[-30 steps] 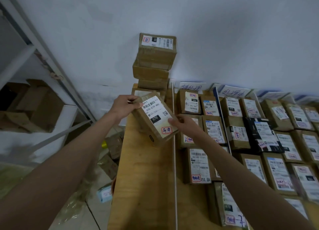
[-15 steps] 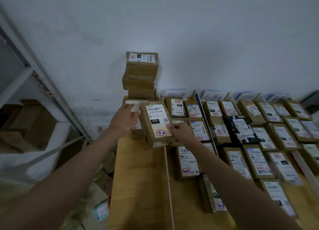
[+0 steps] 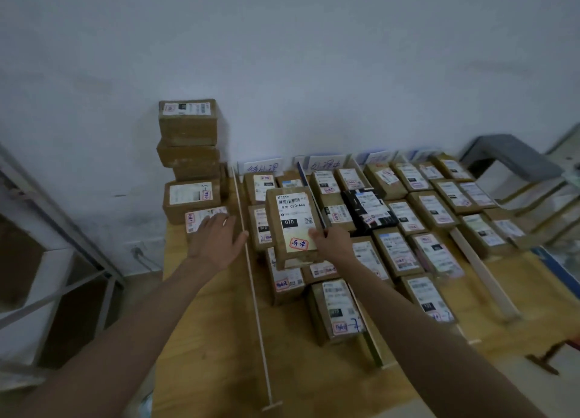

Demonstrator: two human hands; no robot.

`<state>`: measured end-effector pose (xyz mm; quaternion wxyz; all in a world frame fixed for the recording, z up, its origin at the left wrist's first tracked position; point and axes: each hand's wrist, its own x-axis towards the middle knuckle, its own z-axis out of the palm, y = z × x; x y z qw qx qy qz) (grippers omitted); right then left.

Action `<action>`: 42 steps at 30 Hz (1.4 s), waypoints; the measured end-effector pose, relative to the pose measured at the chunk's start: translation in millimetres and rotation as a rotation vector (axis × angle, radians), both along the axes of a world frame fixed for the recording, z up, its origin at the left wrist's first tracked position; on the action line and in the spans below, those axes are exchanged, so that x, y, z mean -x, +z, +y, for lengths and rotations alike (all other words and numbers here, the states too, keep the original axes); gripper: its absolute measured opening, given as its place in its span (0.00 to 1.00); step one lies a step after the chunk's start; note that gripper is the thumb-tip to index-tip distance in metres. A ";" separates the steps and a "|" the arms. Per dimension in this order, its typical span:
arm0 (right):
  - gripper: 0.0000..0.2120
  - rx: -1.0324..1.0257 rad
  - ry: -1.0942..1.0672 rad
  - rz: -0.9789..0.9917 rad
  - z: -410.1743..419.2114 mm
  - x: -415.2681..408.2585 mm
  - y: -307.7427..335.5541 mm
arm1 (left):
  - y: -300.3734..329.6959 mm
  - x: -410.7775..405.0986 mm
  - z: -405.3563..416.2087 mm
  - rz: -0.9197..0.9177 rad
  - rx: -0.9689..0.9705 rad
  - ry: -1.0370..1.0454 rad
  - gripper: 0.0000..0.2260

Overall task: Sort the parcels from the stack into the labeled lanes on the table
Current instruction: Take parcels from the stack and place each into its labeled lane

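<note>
My right hand [image 3: 331, 240] grips a brown parcel [image 3: 292, 220] by its near right corner and holds it above the first lane. Its white label reads 070, with a red stamp near my thumb. My left hand [image 3: 216, 240] is off the parcel, fingers spread and relaxed, hovering over the low parcel [image 3: 201, 218] at the front of the stack. The stack [image 3: 188, 141] of brown parcels rises against the wall at the table's far left. Paper lane labels [image 3: 262, 167] stand along the wall behind the lanes.
Thin wooden strips [image 3: 251, 273] divide the wooden table [image 3: 207, 339] into lanes filled with several labelled parcels, one of them black [image 3: 368, 209]. A metal shelf frame [image 3: 62, 260] stands left of the table. A grey stand [image 3: 514, 157] sits at the far right.
My left hand let go of the parcel and moved left toward the stack. My right hand carried the parcel to the right, over the first lane. The camera turned right.
</note>
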<state>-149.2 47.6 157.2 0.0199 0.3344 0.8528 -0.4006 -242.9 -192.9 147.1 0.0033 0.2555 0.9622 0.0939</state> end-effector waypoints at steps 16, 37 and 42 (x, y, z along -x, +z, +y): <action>0.16 -0.022 -0.155 0.078 155.9 -258.7 10.7 | 2.1 -217.7 176.5 -0.049 0.040 -0.180 0.26; 0.18 -0.035 -0.401 -0.059 427.8 -361.2 -3.0 | -20.3 -275.7 469.2 -0.039 0.021 -0.390 0.25; 0.16 -0.062 -0.408 -0.077 510.1 -366.8 -4.0 | -26.1 -275.8 552.8 -0.088 -0.012 -0.374 0.23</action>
